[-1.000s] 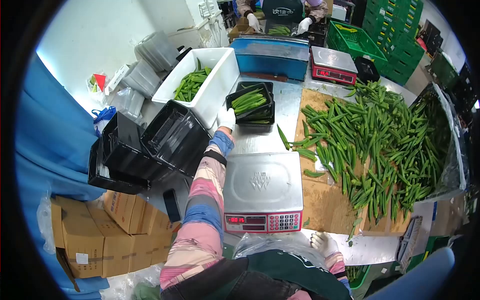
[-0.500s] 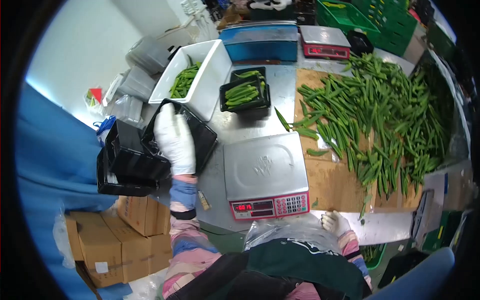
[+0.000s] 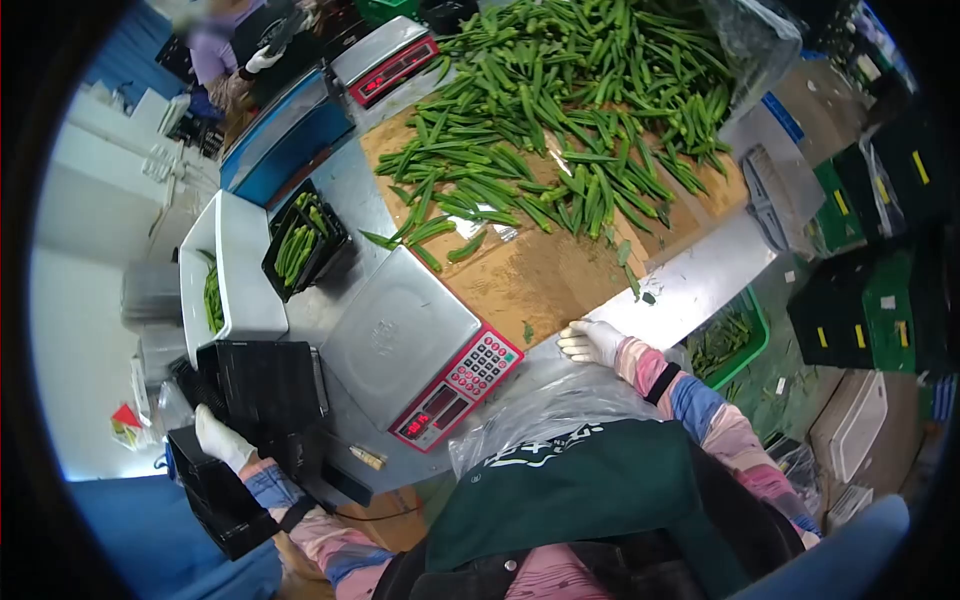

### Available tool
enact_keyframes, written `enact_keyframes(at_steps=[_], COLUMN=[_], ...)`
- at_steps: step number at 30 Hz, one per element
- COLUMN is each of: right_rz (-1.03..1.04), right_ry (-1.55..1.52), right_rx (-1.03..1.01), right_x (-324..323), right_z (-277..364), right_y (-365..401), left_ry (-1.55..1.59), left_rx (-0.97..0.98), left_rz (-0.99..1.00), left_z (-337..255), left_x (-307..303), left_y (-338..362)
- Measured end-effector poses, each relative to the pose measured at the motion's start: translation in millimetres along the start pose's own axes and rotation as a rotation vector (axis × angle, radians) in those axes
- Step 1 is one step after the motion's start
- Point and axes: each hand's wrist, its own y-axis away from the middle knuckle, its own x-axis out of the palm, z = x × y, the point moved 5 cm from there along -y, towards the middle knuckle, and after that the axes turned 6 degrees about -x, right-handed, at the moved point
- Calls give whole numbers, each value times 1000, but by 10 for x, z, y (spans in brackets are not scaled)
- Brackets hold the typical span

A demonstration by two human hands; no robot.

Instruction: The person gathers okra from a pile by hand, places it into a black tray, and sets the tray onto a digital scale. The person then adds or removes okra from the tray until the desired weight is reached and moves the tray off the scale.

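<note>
L hand (image 3: 222, 437): lower left of frame, white glove, laid against the black trays (image 3: 262, 385); fingers curled twd a tray rim, cannot tell whether gripping or just touching.
R hand (image 3: 592, 341): just below centre, white glove, flat on tabletop (image 3: 695, 285) edge; fingers spread & released, nothing held.
Black trays: left of centre, low; nested stack on its side, just left of scale; more of same under the L hand at lower left.
Scale (image 3: 405, 345): centre, steel pan up top, red keypad panel twd the body, btwn the two hands.
Filled tray (image 3: 303, 245): upper left of centre, black, okra inside, stacked on another tray, touching white tub.
White tub (image 3: 228, 290): left, some okra along one side.
Okra pile (image 3: 560, 110): top centre, loose on cardboard (image 3: 540, 285), well apart from both hands.
Second scale (image 3: 385, 60): top, left of pile.
Co-worker's hand (image 3: 262, 60): top left, white glove, far side of tabletop.
Green crate (image 3: 735, 340): right of centre, below tabletop edge, okra inside.
</note>
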Motion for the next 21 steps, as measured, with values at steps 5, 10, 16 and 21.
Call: enact_keyframes(at_steps=[5, 10, 16, 21], right_rz=[-266, -629, -1124, -1568], right_ry=[1074, 1705, 1691, 1454], right_rx=[-751, -1111, -862, -525], right_x=[97, -55, -1968, -2807], right_z=[499, 1058, 929, 919], right_y=[232, 336, 685, 1645], left_ry=[-201, -84, -250, -49], left_rx=[456, 466, 364, 215], left_rz=[-295, 600, 724, 637], left_z=[-1035, -1154, -1073, -1541], left_x=[72, 1101, 990, 1159], left_y=[1084, 2675, 2921, 2823])
